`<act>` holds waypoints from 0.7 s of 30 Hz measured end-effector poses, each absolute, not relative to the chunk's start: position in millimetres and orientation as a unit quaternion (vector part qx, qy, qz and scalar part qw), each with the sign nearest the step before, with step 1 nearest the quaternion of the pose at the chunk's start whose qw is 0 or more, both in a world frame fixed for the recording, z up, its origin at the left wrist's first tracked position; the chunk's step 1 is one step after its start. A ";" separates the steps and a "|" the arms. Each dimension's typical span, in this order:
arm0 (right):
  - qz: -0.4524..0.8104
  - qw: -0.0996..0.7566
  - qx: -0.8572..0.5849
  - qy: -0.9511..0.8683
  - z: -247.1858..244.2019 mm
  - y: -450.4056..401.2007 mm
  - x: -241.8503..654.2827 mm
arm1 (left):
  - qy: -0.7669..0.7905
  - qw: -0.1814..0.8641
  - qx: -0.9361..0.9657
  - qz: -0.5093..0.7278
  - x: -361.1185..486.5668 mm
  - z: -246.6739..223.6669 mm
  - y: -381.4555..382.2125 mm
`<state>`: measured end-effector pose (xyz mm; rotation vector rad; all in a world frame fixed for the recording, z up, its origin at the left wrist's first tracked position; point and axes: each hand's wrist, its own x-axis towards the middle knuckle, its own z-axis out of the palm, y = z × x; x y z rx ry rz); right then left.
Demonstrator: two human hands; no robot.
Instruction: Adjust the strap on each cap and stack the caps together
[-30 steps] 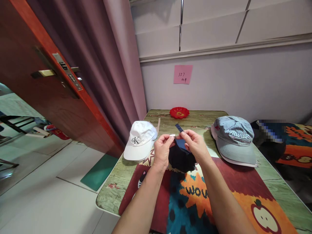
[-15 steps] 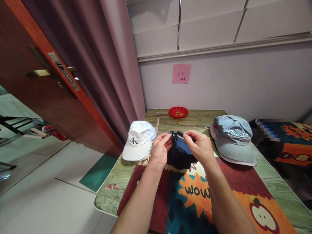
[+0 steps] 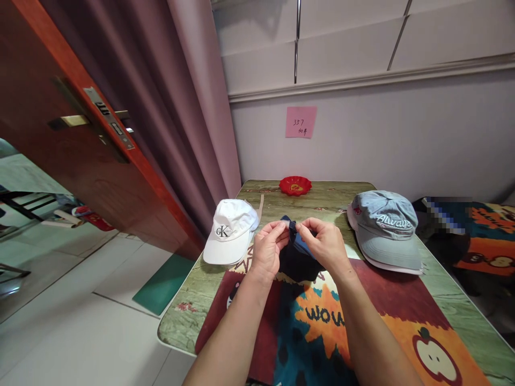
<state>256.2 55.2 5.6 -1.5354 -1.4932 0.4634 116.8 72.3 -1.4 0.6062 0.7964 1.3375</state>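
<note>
Between my hands is a dark navy cap [image 3: 300, 262] with a blue inside, held just over the patterned mat [image 3: 293, 332]. My left hand [image 3: 270, 247] pinches one end of the cap's back strap with thumb and fingers. Against it, my right hand [image 3: 325, 242] pinches the other strap end, so the fingertips of both hands nearly meet. How the strap ends join is hidden by the fingers. A white cap [image 3: 230, 233] with "CK" lettering sits left of my left hand. To the right stands a grey-blue cap [image 3: 384, 228] marked "Always", resting on a paler one beneath.
A red scalloped dish [image 3: 295, 185] lies at the back of the wood-patterned table [image 3: 177, 324]. Behind it, a pink note [image 3: 301, 122] is stuck to the wall. On the left are a purple curtain [image 3: 161, 107] and an open door [image 3: 92, 161].
My right hand has moved left toward my left hand. The two strap ends of the navy cap, apart before, are now brought together between my fingertips.
</note>
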 end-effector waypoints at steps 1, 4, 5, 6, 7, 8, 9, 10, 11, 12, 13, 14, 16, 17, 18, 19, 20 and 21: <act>0.186 0.459 -0.618 -0.610 5.3 55.1 256.0 | 0.354 0.669 0.271 0.595 116.8 -1.9 72.2; 0.181 0.457 -0.608 -0.624 5.1 54.8 256.5 | 0.360 0.663 0.275 0.596 117.2 -2.2 71.9; 0.180 0.453 -0.606 -0.629 5.2 54.7 257.1 | 0.362 0.662 0.277 0.595 117.4 -1.9 71.8; 0.180 0.450 -0.604 -0.633 5.4 54.6 257.8 | 0.365 0.661 0.279 0.594 117.5 -1.6 71.6; 0.180 0.447 -0.602 -0.637 5.6 54.6 258.7 | 0.367 0.659 0.281 0.593 117.6 -1.2 71.4; 0.181 0.445 -0.598 -0.641 5.9 54.6 259.7 | 0.371 0.656 0.285 0.593 117.8 -0.8 71.2; 0.182 0.444 -0.594 -0.646 6.2 54.5 260.6 | 0.376 0.651 0.290 0.592 118.0 -0.5 70.8; 0.182 0.443 -0.591 -0.649 6.3 54.5 261.5 | 0.383 0.645 0.297 0.590 118.3 -0.3 70.4; 0.183 0.443 -0.589 -0.650 6.4 54.5 262.2 | 0.389 0.640 0.307 0.588 118.7 -0.2 69.9; 0.183 0.442 -0.588 -0.651 6.3 54.5 262.7 | 0.394 0.635 0.317 0.584 119.3 -0.3 69.3; 0.183 0.442 -0.589 -0.652 6.0 54.6 263.1 | 0.398 0.631 0.326 0.581 120.0 -0.5 68.7; 0.183 0.441 -0.589 -0.652 5.7 54.7 263.3 | 0.400 0.628 0.333 0.578 120.7 -0.7 68.2; 0.186 0.442 -0.587 -0.652 4.8 55.0 263.4 | 0.403 0.629 0.337 0.573 121.9 -1.4 67.4; 0.191 0.442 -0.585 -0.653 4.4 55.2 263.5 | 0.404 0.630 0.336 0.572 122.1 -1.6 67.2; 0.198 0.443 -0.582 -0.652 4.2 55.3 263.7 | 0.405 0.631 0.333 0.572 122.0 -1.8 67.2; 0.208 0.443 -0.581 -0.651 4.1 55.4 264.2 | 0.406 0.631 0.332 0.571 121.6 -1.8 67.4; 0.219 0.442 -0.581 -0.647 4.2 55.4 264.9 | 0.407 0.631 0.331 0.571 120.9 -1.6 67.7; 0.229 0.443 -0.581 -0.643 4.4 55.4 265.8 | 0.408 0.630 0.332 0.571 119.9 -1.2 68.1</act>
